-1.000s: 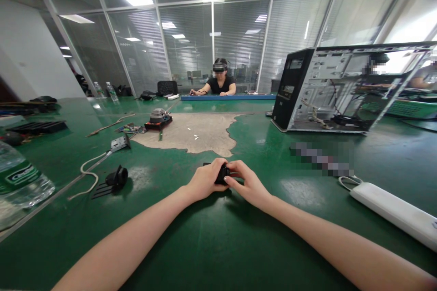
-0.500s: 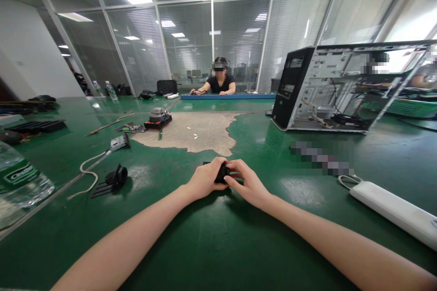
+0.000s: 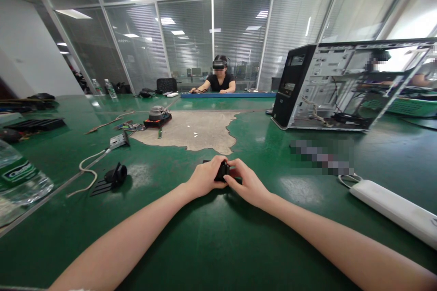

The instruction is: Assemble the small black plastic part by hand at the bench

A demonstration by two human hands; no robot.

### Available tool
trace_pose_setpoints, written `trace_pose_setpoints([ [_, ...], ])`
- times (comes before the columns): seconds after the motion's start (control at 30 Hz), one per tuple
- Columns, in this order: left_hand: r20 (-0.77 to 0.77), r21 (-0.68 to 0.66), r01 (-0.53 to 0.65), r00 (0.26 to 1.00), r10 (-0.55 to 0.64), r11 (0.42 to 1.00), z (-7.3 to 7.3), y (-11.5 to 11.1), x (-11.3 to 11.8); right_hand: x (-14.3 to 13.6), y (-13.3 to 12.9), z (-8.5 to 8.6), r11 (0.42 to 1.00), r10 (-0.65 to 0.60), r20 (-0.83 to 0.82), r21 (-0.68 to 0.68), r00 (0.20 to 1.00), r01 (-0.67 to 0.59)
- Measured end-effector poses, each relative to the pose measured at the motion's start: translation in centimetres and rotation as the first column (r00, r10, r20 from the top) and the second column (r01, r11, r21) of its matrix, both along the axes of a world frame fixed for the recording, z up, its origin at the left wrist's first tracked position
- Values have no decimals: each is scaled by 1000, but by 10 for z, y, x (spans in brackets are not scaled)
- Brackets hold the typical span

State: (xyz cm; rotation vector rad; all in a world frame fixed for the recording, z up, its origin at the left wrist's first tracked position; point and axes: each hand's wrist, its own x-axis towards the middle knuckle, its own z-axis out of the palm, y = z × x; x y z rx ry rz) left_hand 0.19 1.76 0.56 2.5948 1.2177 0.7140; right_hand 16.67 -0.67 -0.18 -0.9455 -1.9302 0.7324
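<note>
A small black blocky part (image 3: 222,172) is held between my two hands, just above the green tabletop (image 3: 218,245). My left hand (image 3: 205,176) wraps round it from the left, with thumb below and fingers over the top. From the right, my right hand (image 3: 247,184) pinches its near end between thumb and fingertips. Most of the part is hidden by the fingers, so its exact kind does not show. Off to the left lies a black clip-like piece with flat prongs (image 3: 114,178).
An opened computer case (image 3: 295,86) stands at right, beyond a white power strip (image 3: 392,207). At left are a water bottle (image 3: 22,175), a white cord (image 3: 89,173) and a metal bracket (image 3: 119,140). A heatsink-like part (image 3: 157,117) sits farther back. A person (image 3: 220,79) sits opposite.
The right fingers have shifted very slightly on the black part. Both hands keep their hold in nearly the same place.
</note>
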Motion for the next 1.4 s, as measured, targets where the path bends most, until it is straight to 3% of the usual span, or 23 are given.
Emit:
trace_pose_setpoints([
  [0.13,11,14,13,1000,-13,1000,1,-1,0,0,1,-3,996,-24,-3,85,1000,24],
  [0.4,-8,39,10,1000,-9,999,0,0,0,0,8,-3,985,29,-101,-164,995,-46],
  [0.47,-14,39,8,1000,-7,999,0,1,0,0,5,0,989,45,-80,-136,996,-56],
  [0.67,15,29,16,1000,-16,999,0,0,-1,1,2,0,993,-42,6,114,999,41],
  [0.83,10,27,4,1000,-4,1000,-1,2,0,-1,9,-5,998,-8,-120,-70,993,0],
  [0.93,10,37,7,1000,-7,999,-2,2,-1,-1,8,-3,987,14,-103,-155,995,-30],
  [1.13,-6,28,1,1000,-1,1000,-1,0,-2,0,2,1,991,-53,35,121,998,48],
  [1.2,-3,30,3,1000,-3,1000,-1,0,-2,-1,3,0,988,-58,26,143,998,54],
  [1.4,-11,44,-5,1000,6,999,-1,0,-1,-2,9,-4,986,8,-126,-163,992,-28],
])
